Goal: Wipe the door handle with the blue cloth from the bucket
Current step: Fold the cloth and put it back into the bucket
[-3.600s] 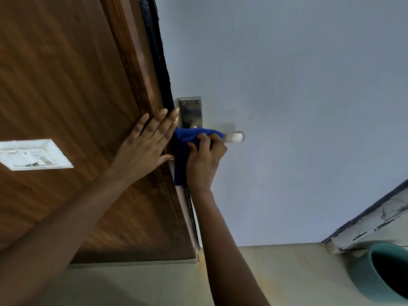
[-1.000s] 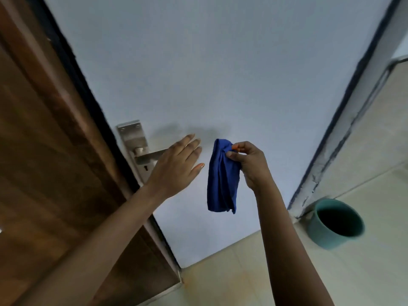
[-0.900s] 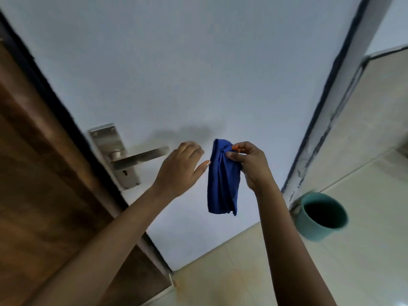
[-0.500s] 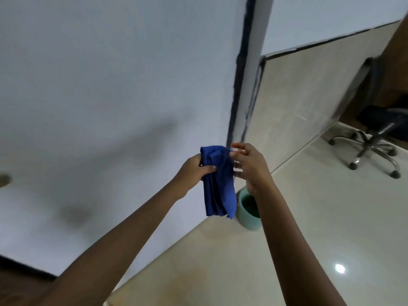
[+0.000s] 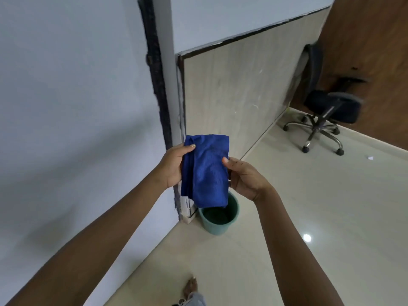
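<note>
cloth: blue cloth (image 5: 206, 171) folded, held upright just above the bucket (image 5: 218, 217)
left hand (image 5: 174, 166): thumb pinching its left edge
right hand (image 5: 245, 177): gripping its right edge
door handle: out of view
step: likely returning the cloth; lower it centred over the rim, then let go

blue cloth (image 5: 206, 171): ribbed weave, matt | floor (image 5: 331, 206): glossy tile | bucket (image 5: 217, 226): smooth plastic
</note>
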